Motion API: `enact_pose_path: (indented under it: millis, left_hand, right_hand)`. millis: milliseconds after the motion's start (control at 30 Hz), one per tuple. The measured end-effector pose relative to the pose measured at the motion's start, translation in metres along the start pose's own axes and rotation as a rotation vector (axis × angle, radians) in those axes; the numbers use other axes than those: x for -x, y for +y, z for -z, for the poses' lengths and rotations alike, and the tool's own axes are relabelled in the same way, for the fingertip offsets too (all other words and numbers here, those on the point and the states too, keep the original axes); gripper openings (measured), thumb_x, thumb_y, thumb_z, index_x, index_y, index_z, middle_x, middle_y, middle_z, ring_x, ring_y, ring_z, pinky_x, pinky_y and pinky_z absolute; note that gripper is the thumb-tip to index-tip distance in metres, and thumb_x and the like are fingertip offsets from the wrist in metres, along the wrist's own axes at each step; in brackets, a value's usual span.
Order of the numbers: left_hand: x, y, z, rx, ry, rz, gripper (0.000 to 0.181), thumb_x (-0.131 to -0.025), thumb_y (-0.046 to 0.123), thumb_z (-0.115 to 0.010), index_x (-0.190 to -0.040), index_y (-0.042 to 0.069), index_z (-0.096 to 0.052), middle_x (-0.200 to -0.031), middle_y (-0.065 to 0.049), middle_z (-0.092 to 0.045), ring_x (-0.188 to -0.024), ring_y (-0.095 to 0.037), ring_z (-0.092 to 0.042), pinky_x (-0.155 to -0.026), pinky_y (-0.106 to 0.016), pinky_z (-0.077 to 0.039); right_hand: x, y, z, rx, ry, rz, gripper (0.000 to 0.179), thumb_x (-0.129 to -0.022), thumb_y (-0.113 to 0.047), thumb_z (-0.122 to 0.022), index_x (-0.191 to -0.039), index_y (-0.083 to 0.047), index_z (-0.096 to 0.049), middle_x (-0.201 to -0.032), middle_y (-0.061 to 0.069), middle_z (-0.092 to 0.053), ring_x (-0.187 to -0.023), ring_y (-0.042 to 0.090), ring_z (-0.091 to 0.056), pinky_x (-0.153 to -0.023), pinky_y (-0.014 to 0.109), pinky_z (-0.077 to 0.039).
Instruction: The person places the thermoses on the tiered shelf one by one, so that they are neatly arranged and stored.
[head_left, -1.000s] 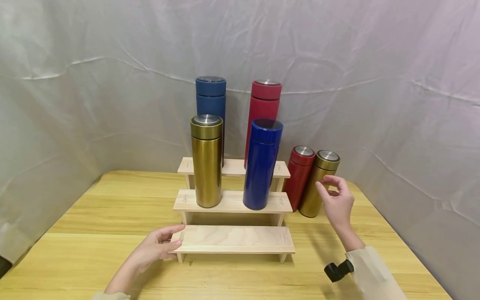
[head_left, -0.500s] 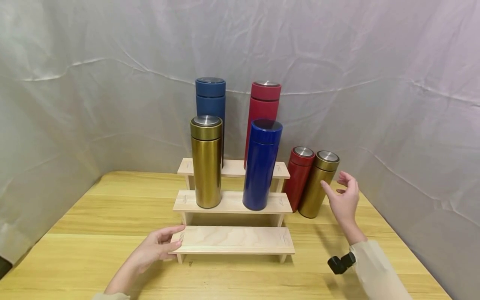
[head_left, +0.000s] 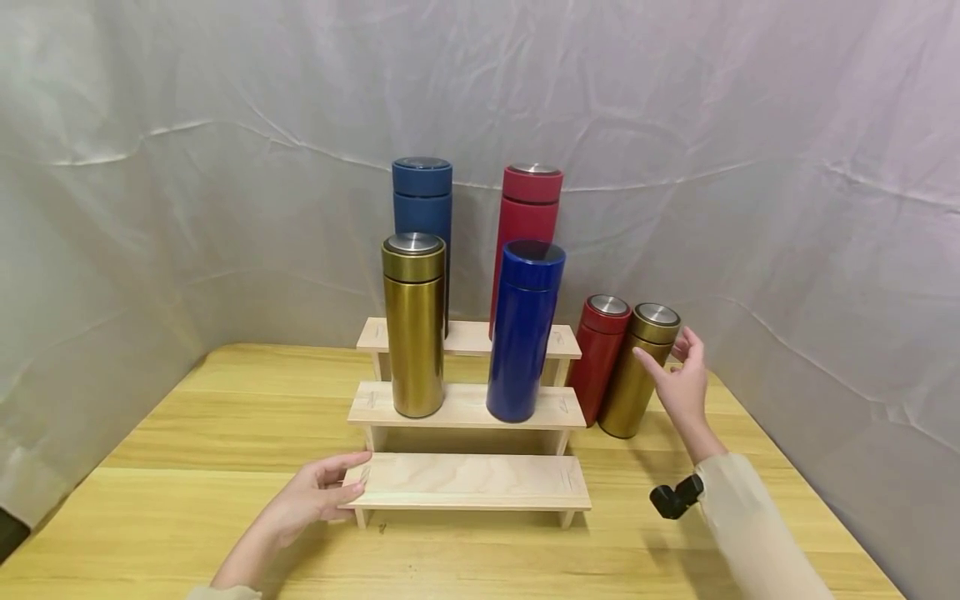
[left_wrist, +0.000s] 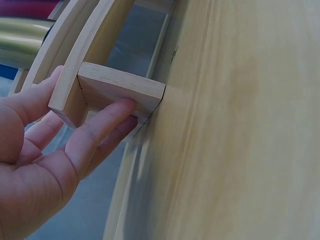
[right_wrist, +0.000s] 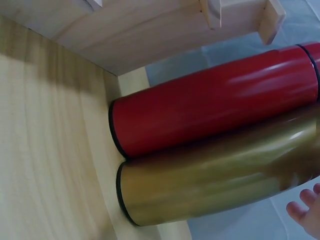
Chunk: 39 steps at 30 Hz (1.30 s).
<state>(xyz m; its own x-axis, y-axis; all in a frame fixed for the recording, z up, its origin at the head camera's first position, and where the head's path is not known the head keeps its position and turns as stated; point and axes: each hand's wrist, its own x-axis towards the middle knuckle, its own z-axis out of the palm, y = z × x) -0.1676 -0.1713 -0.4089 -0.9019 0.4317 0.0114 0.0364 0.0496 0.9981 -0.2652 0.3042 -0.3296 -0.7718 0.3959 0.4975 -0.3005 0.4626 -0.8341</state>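
My left hand (head_left: pixel 311 492) grips the left end of the lowest step of a three-tier wooden display stand (head_left: pixel 472 481); in the left wrist view its fingers (left_wrist: pixel 102 125) lie against the step's leg. On the table right of the stand, a short gold thermos (head_left: pixel 633 383) stands upright beside a red thermos (head_left: pixel 597 358). My right hand (head_left: pixel 681 383) is at the gold thermos's right side, thumb in front and fingers spread behind. In the right wrist view, fingertips (right_wrist: pixel 298 212) show close below that gold thermos (right_wrist: pixel 215 172).
The middle step carries a gold thermos (head_left: pixel 414 333) and a glossy blue thermos (head_left: pixel 525 333). Behind them on the top step stand a dark blue thermos (head_left: pixel 422 196) and a tall red thermos (head_left: pixel 528 217). A grey cloth (head_left: pixel 247 208) hangs behind the wooden table (head_left: pixel 187 442).
My right hand first shifted right with its fingers widening, then came in left against the side of the short gold thermos. The left hand has stayed on the stand.
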Motion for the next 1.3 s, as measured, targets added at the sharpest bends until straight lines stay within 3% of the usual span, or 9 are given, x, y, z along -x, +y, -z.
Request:
enact_pose_path:
  millis: [200, 367, 567, 933, 1300]
  left_hand:
    - [0.000, 0.000, 0.000, 0.012, 0.005, 0.007, 0.059, -0.086, 0.011, -0.059, -0.131, -0.012, -0.028, -0.130, -0.039, -0.022, -0.102, -0.030, -0.048, -0.081, -0.047, -0.048]
    - [0.000, 0.002, -0.001, 0.029, -0.005, -0.010, 0.060, -0.086, 0.011, -0.058, -0.131, -0.014, -0.027, -0.128, -0.040, -0.025, -0.099, -0.027, -0.050, -0.081, -0.047, -0.049]
    - [-0.001, -0.003, 0.001, 0.003, -0.012, -0.018, 0.057, -0.087, 0.010, -0.056, -0.131, -0.012, -0.028, -0.131, -0.039, -0.022, -0.105, -0.033, -0.046, -0.081, -0.047, -0.048]
    - [-0.001, -0.003, 0.002, -0.004, -0.017, -0.021, 0.056, -0.088, 0.011, -0.056, -0.131, -0.012, -0.028, -0.131, -0.039, -0.021, -0.107, -0.036, -0.044, -0.082, -0.048, -0.048]
    - [-0.001, -0.002, 0.001, -0.003, -0.005, -0.007, 0.057, -0.087, 0.012, -0.057, -0.131, -0.011, -0.029, -0.130, -0.039, -0.023, -0.103, -0.033, -0.047, -0.082, -0.047, -0.048]
  right_hand:
    - [-0.006, 0.002, -0.001, 0.019, -0.032, 0.005, 0.082, -0.075, -0.023, -0.072, -0.138, -0.003, -0.022, -0.128, 0.022, -0.041, -0.113, 0.031, -0.039, -0.087, 0.041, -0.035]
    - [-0.007, 0.004, -0.001, 0.038, -0.056, 0.004, 0.079, -0.076, -0.025, -0.071, -0.137, -0.002, -0.026, -0.126, 0.024, -0.043, -0.109, 0.032, -0.041, -0.086, 0.037, -0.038]
    - [-0.009, 0.003, 0.000, 0.043, -0.085, -0.035, 0.073, -0.077, -0.021, -0.071, -0.134, 0.001, -0.030, -0.121, 0.024, -0.044, -0.107, 0.035, -0.043, -0.091, 0.045, -0.038]
    - [-0.005, 0.005, 0.001, 0.056, 0.048, -0.041, 0.068, -0.070, -0.020, -0.077, -0.127, -0.002, -0.044, -0.109, 0.015, -0.054, -0.093, 0.019, -0.048, -0.075, 0.020, -0.041]
    - [0.002, 0.004, 0.010, 0.099, 0.099, -0.005, 0.063, -0.068, -0.022, -0.079, -0.121, -0.003, -0.052, -0.105, 0.014, -0.059, -0.082, 0.008, -0.049, -0.073, 0.020, -0.044]
